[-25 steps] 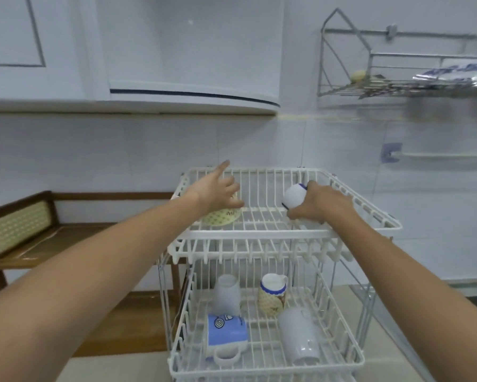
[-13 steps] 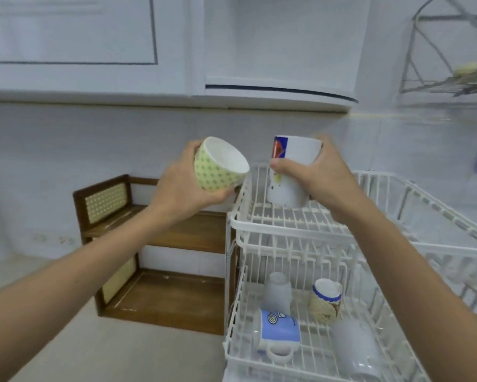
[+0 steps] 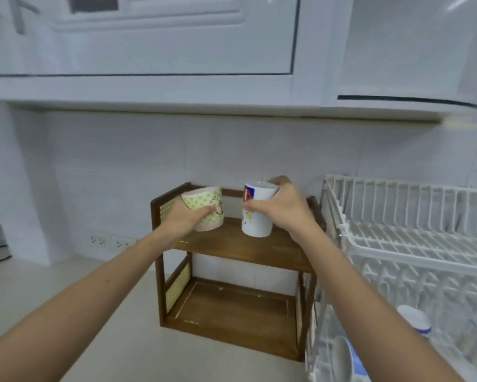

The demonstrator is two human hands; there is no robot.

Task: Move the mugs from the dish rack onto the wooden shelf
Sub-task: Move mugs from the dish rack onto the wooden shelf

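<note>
A: Where were the mugs?

B: Both up at the wooden shelf [image 3: 240,248], over its top board. Green-dotted mug [image 3: 208,206] near the left end, tilted, rim leaning left. White mug with a red and blue print [image 3: 255,216] nearer the middle, upright, base at or just above the board; could not tell whether touching.

A: And the hands?

B: Left hand [image 3: 186,219] wrapped round the green-dotted mug, thumb across its front. Right hand [image 3: 283,209] clasped round the white mug from the right, fingers over the rim. Mugs close together, apart.

A: Around that?

B: Lower board of the shelf bare, woven panels in the left side. Shelf stood on a pale countertop [image 3: 39,282] against the tiled wall. White dish rack [image 3: 413,244] just beside the right end of the shelf; top tier bare where visible, a blue-rimmed mug [image 3: 413,319] on the lower tier, other things there too blurred to name. White cabinets [image 3: 154,51] overhead.
</note>
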